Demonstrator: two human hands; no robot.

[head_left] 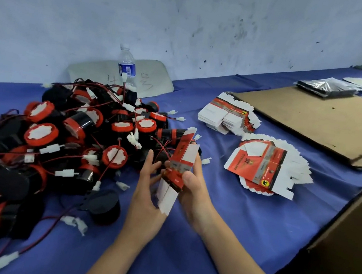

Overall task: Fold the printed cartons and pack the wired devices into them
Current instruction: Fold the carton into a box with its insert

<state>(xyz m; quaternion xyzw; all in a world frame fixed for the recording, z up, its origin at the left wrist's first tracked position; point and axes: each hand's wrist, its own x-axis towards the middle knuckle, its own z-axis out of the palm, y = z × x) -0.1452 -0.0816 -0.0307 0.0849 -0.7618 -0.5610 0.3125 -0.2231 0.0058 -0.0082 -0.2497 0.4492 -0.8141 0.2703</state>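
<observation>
A red and white printed carton (176,170) stands partly formed between my hands above the blue table, its white end flaps open at top and bottom. My right hand (194,182) grips its right side, fingers curled behind it. My left hand (148,185) touches its left side with straight fingers. A large pile of black wired devices (64,140) with red caps, red and black wires and white plugs lies on the left. Flat cartons lie fanned out (268,166) to the right, with a second stack (228,117) behind.
A water bottle (127,65) stands behind the device pile against the wall. A flat brown cardboard sheet (320,123) covers the table at back right, with a dark plastic bag (327,87) on it. A brown cardboard box (345,245) stands at the right edge.
</observation>
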